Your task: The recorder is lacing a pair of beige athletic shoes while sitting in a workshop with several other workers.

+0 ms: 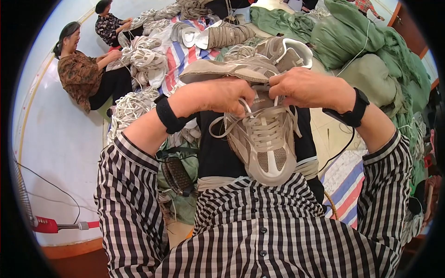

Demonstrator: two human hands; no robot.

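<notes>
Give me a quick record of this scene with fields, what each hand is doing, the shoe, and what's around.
Left hand: left hand grips the laces at the top of the beige sneaker
Right hand: right hand pinches the laces at the tongue
Shoe: toe pointing toward the person, resting on the lap, laces loose
Wrists: a black band on each
Nearby: more beige shoes just beyond the hands, piles of shoe parts, green sacks
Others: two people seated at the left
</notes>
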